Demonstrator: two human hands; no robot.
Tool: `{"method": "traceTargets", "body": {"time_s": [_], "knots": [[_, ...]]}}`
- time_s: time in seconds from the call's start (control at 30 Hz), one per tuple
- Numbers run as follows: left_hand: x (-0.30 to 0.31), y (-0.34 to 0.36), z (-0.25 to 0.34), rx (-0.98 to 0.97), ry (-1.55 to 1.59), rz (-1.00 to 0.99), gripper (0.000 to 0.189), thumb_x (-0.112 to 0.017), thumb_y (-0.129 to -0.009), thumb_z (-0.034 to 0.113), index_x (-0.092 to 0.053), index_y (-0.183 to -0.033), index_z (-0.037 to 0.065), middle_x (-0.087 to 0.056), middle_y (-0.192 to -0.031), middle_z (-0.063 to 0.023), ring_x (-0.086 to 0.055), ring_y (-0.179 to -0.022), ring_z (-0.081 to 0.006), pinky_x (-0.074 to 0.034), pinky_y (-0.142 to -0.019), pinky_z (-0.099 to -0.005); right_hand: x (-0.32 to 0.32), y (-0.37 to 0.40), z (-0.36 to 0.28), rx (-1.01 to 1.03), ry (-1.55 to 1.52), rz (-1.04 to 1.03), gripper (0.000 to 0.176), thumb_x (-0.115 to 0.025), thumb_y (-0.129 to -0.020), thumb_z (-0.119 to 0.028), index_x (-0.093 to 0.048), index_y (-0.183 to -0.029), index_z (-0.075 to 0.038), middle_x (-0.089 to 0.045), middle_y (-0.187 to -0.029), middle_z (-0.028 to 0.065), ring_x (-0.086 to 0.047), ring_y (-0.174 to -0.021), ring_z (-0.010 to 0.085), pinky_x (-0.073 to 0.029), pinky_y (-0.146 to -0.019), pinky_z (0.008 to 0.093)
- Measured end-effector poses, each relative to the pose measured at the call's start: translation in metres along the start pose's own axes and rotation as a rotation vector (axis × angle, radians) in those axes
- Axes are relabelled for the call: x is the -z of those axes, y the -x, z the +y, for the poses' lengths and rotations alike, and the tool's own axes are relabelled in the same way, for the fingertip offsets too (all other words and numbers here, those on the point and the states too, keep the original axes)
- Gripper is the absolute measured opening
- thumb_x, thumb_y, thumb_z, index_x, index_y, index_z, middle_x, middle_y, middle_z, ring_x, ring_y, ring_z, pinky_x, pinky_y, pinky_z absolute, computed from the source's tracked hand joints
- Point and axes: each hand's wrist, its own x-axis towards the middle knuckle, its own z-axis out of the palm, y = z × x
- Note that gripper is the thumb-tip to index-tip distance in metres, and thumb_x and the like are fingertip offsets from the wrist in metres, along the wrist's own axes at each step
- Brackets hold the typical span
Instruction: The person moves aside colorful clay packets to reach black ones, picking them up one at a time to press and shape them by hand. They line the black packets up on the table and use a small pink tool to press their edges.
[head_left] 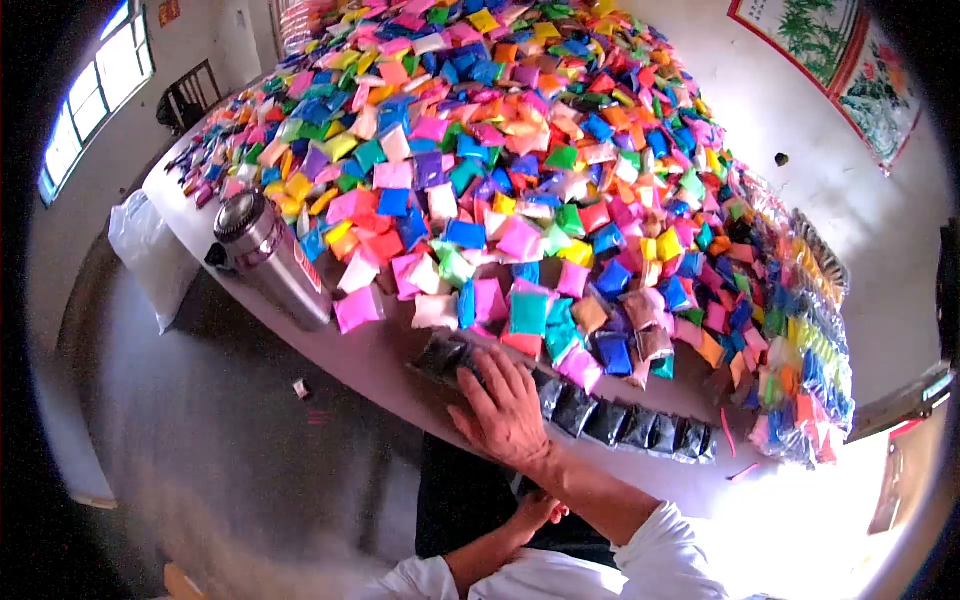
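So the print on the steel flask was too small to read. To its right, the right hand hid part of the black packet strip. Below the strip, the right forearm partly covered the left hand, couldn't tell if it held anything. Beyond the flask, the packet heap got cut off up top.

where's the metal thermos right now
In the head view, the metal thermos is on the left part of the table, beside the heap of colourful packets, farther left than the right hand.
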Motion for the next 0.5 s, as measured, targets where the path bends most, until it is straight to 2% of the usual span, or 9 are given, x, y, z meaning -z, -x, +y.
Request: {"method": "traceTargets", "body": {"time_s": [0.13, 0.2, 0.23, 0.37, 0.5], "knots": [[0.000, -0.003, -0.018, -0.007, -0.018, -0.050, 0.041, -0.046, -0.094, 0.041, -0.060, -0.080, 0.005, -0.061, -0.066, -0.0036, -0.052, -0.051, -0.0122, -0.044, -0.051, -0.0270, -0.009, 0.005, 0.005, 0.117, 0.001, -0.009, 0.044, -0.072, -0.075, -0.028, -0.060, -0.110, -0.005, -0.055, -0.121, 0.0163, -0.051, -0.116, 0.0347, -0.041, -0.096, 0.0470], [-0.002, 0.002, -0.015, -0.133, 0.072, -0.099, 0.042, -0.045, -0.094, 0.041, -0.059, -0.077, 0.006, -0.059, -0.064, -0.0038, -0.052, -0.051, -0.0116, -0.043, -0.050, -0.0270, -0.006, 0.004, 0.005, 0.087, -0.040, -0.045, 0.039, -0.073, -0.074, -0.028, -0.063, -0.103, -0.004, -0.059, -0.115, 0.0144, -0.053, -0.114, 0.0322, -0.043, -0.095, 0.0450], [0.002, -0.010, -0.021, 0.002, 0.047, -0.153, 0.039, -0.047, -0.095, 0.039, -0.057, -0.076, 0.006, -0.058, -0.063, -0.0037, -0.051, -0.051, -0.0110, -0.042, -0.049, -0.0260, -0.005, 0.003, 0.004, 0.072, -0.054, -0.038, 0.035, -0.073, -0.074, -0.027, -0.064, -0.099, -0.004, -0.060, -0.113, 0.0141, -0.054, -0.112, 0.0315, -0.044, -0.093, 0.0444], [0.002, -0.004, -0.016, 0.027, -0.019, -0.126, 0.038, -0.046, -0.095, 0.038, -0.056, -0.079, 0.006, -0.057, -0.064, -0.0037, -0.051, -0.051, -0.0109, -0.042, -0.049, -0.0259, -0.004, 0.003, 0.006, 0.052, -0.077, -0.023, 0.033, -0.073, -0.074, -0.025, -0.064, -0.097, -0.004, -0.059, -0.113, 0.0138, -0.055, -0.111, 0.0312, -0.045, -0.092, 0.0439], [0.003, 0.003, -0.008, 0.151, -0.016, -0.036, 0.037, -0.046, -0.096, 0.038, -0.057, -0.084, 0.005, -0.059, -0.068, -0.0051, -0.053, -0.053, -0.0124, -0.043, -0.050, -0.0271, 0.000, 0.001, 0.004, 0.055, -0.066, -0.059, 0.031, -0.074, -0.073, -0.024, -0.064, -0.095, -0.003, -0.059, -0.114, 0.0131, -0.055, -0.111, 0.0303, -0.046, -0.089, 0.0432]]}}
